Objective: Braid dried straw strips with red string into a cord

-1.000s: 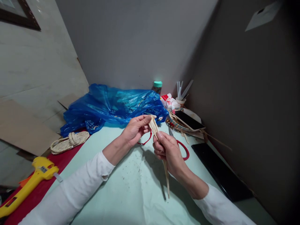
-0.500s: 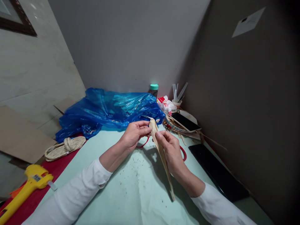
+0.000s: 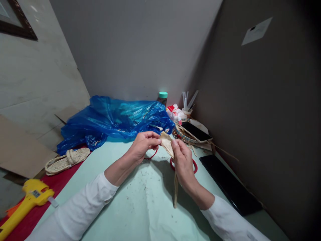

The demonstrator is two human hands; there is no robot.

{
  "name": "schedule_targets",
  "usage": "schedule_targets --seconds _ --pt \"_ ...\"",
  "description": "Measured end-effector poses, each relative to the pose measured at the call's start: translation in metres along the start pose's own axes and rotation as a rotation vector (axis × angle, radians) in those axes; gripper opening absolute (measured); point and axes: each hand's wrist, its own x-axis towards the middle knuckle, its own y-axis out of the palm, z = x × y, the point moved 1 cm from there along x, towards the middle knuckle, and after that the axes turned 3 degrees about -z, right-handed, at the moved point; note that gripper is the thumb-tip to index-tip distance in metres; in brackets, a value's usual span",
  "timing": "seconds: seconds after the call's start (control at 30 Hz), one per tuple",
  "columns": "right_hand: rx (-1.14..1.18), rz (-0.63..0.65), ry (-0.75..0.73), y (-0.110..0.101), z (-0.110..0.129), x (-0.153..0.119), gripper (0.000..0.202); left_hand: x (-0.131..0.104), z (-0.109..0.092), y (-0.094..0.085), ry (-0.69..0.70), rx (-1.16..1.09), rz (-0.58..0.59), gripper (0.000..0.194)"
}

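Observation:
Between my two hands is a pale, dry husk-like strip (image 3: 166, 143), its upper end spread flat and its narrow tail hanging below my right hand. My left hand (image 3: 145, 145) pinches the strip's left edge near the top with thumb and fingertips. Lower on the other side, my right hand (image 3: 183, 160) grips it between thumb and curled fingers. Behind the right hand show red loops (image 3: 195, 166) that resemble scissor handles, partly hidden. A thin red cord (image 3: 152, 156) lies beside my left fingers.
Pale green sheet (image 3: 130, 201) covers the table, with small crumbs. Blue plastic bag (image 3: 117, 115) lies behind. Woven slipper (image 3: 67, 160) and yellow glue gun (image 3: 32, 197) sit left. Phone (image 3: 197, 131), black slab (image 3: 228, 184) and cup of glue sticks (image 3: 187, 110) stand right.
The strip's upper end has spread wider and flatter. My right hand has closed further round it, and the tail now hangs more upright. The view has shifted slightly.

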Motion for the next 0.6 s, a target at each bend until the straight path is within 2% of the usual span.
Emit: schedule_targets --seconds 0.07,0.17,0.27,0.43,0.6 --pt "-0.015 0.008 -0.012 0.0 0.0 0.001 0.033 0.002 0.002 0.0 -0.003 -0.035 -0.013 0.02" --pt "0.005 0.023 -0.023 0.0 0.002 0.001 0.035 0.005 0.008 0.0 -0.03 -0.164 0.047 0.021" --pt "0.048 0.111 -0.026 0.003 0.003 0.0 0.036 0.005 0.014 0.001 -0.012 -0.227 0.084 0.026" --pt "0.156 0.233 0.018 0.006 0.003 0.0 0.027 0.0 0.021 0.007 0.07 -0.09 0.068 0.028" --pt "0.309 0.206 -0.008 0.004 0.0 0.004 0.025 -0.001 0.023 0.009 0.108 -0.005 0.06 0.028"
